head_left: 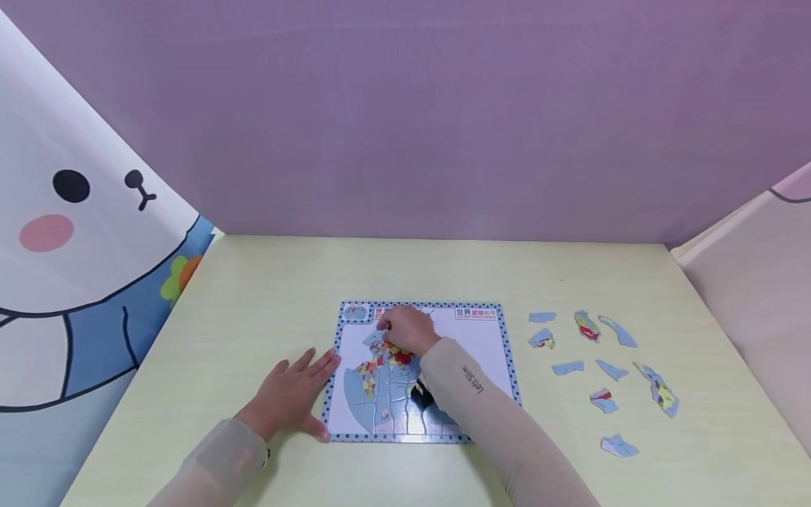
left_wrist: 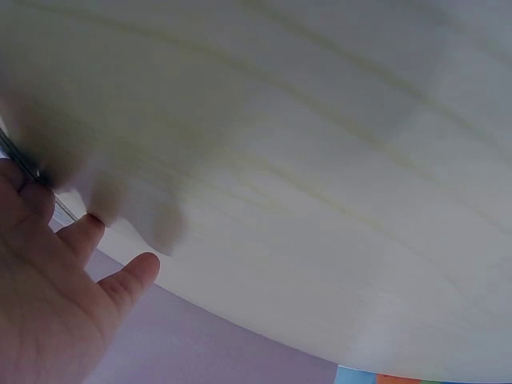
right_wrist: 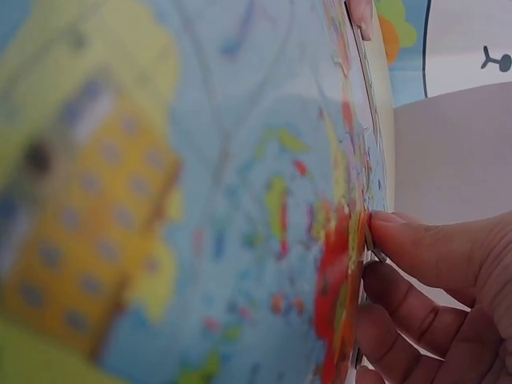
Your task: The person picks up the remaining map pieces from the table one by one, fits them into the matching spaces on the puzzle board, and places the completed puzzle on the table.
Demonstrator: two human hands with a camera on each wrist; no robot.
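A world-map jigsaw board (head_left: pixel 472 345) with a blue dotted border lies on the table, its left and lower parts filled with map pieces. My left hand (head_left: pixel 293 389) is spread, with fingertips and thumb at the board's left edge; the left wrist view shows its fingers (left_wrist: pixel 132 280) extended. Over the map's upper part, my right hand (head_left: pixel 408 329) is bent down. In the right wrist view its thumb and forefinger pinch the edge of a thin puzzle piece (right_wrist: pixel 376 253) at the board's surface. The hand and sleeve cover some of the map.
Several loose puzzle pieces lie right of the board, among them a long one (head_left: pixel 659 391), a green-and-red one (head_left: pixel 588 326) and a curved blue one (head_left: pixel 619 331). A purple backdrop (head_left: pixel 443 141) rises behind the table (head_left: pixel 285 282), and a cartoon-printed cloth (head_left: pixel 95 282) hangs at left.
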